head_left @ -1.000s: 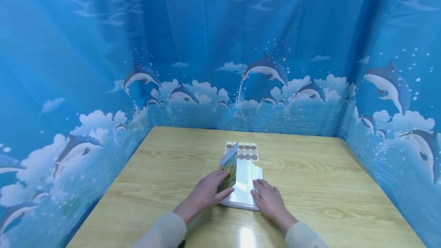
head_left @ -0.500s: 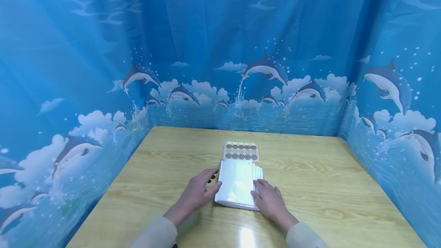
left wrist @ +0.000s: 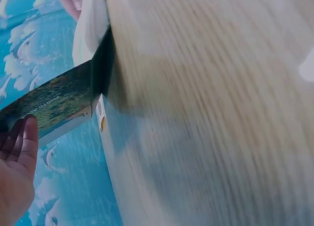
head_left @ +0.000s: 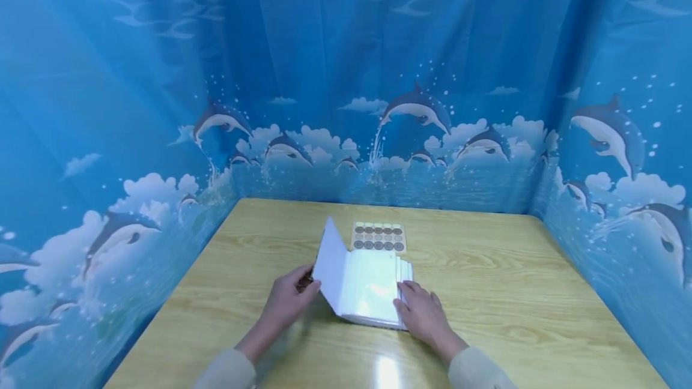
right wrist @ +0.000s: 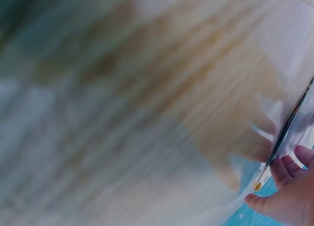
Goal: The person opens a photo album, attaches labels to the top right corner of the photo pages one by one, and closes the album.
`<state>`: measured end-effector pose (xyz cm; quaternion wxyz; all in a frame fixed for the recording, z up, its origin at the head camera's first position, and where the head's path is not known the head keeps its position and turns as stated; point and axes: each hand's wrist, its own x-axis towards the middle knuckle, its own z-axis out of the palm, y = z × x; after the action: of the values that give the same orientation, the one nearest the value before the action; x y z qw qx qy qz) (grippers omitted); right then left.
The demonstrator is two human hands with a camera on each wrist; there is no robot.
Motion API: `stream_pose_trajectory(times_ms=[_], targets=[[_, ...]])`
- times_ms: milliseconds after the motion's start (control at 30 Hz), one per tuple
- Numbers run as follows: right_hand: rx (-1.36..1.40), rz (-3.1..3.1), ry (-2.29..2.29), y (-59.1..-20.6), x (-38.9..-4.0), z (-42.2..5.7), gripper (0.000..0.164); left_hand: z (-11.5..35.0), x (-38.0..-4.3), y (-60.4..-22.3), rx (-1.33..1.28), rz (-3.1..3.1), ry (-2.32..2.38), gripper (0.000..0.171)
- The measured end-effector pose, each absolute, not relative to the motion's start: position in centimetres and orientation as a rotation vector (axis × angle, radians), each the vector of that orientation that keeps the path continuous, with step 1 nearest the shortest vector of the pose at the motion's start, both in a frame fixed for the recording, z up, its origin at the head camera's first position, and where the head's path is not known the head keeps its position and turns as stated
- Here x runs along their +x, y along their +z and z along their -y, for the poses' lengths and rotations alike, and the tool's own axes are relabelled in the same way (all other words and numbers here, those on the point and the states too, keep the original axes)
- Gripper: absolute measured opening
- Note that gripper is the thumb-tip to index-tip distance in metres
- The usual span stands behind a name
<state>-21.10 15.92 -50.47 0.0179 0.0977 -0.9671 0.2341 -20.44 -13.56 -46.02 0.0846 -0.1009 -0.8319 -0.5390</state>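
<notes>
Cover (head_left: 331,266) tilted up — left hand (head_left: 285,300) grips its edge

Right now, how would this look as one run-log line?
booklet: open on table; left hand: touches raised cover; right hand: on page edges; card with circles: beyond booklet
</notes>
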Motion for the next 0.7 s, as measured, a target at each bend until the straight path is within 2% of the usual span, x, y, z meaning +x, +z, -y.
stream_pose_trajectory(times_ms=[233, 700], targets=[[0.318, 3.007, 0.719, -50.3, -21.0, -16.0, 0.047, 14.7, -19.9, -45.8, -0.089, 2.349, -1.975, 0.038], [0.317, 3.012, 0.715, -50.3, -20.8, -16.0, 0.047, 17.8, -20.0, -48.4, 0.256, 2.378, -2.041, 0.034]])
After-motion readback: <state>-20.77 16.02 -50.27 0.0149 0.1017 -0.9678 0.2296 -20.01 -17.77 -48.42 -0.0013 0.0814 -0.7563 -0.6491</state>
